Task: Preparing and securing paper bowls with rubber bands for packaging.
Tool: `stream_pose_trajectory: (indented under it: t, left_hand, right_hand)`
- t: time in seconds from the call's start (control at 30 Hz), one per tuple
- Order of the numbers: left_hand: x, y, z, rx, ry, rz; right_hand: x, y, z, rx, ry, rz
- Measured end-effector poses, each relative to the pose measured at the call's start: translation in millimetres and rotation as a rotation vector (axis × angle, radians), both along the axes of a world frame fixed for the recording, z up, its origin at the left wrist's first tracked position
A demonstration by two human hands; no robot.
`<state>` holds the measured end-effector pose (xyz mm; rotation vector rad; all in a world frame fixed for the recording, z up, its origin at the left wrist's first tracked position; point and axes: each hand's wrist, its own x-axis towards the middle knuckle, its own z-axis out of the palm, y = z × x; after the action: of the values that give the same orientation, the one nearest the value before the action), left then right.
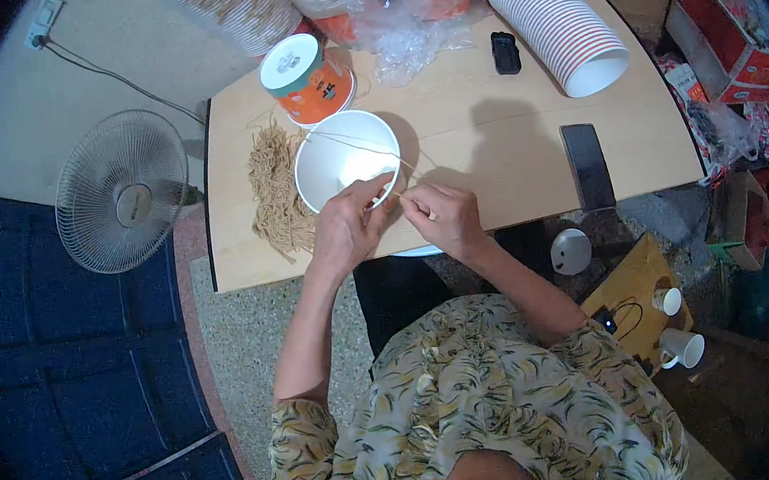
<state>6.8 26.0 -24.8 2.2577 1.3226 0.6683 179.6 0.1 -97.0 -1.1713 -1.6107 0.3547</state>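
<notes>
A white-lined paper tub (337, 153) sits near the table's front edge, its mouth toward me. My left hand (345, 228) is closed on the near rim, fingers at the edge. A thin tan string (354, 140) runs across the mouth and past the rim toward my right hand (445, 217). The fingers of that hand are pinched on the string, just right of the tub. Left of the tub lies a tangled heap of tan strings (276, 191). Behind it stands an orange and green tub (320, 91) with a white top.
Stacks of paper tubs (230, 11) and crumpled clear plastic (409, 43) line the table's back. A long stack of tubs (554, 21) lies at the back right. A black phone (588, 165) and small black case (505, 53) rest on the table (458, 137). A fan (125, 194) stands left.
</notes>
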Motion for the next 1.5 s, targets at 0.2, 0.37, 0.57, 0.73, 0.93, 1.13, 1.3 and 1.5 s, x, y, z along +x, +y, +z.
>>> stream_pose_trajectory:
  t: [0.2,0.37,0.57,0.73,0.93,1.13,1.3,1.5]
  left_hand:
    - [-5,0,-3,0.007,0.023,-0.026]
    - [-11,-3,-11,-0.008,-0.109,0.023]
    - [-20,-2,-5,-0.090,-0.170,-0.022]
    - [-33,1,4,-0.189,-0.295,-0.144]
    - [-43,10,6,-0.253,-0.329,-0.241]
    - [-20,-1,11,-0.678,-0.828,-0.123]
    - [-11,-2,-3,-0.770,-0.883,-0.145]
    - [-14,-5,-1,-0.839,-0.730,-0.257]
  right_hand:
    - [-1,3,1,0.004,0.028,0.028]
    - [14,5,24,-0.088,-0.053,0.086]
    - [26,20,23,-0.059,-0.168,0.219]
    - [29,5,41,-0.164,-0.241,0.249]
    - [29,-12,62,-0.151,-0.388,0.394]
    - [18,-22,102,-0.044,-0.535,0.605]
    - [11,-7,121,0.023,-0.525,0.669]
    - [12,46,136,-0.181,-0.374,0.662]
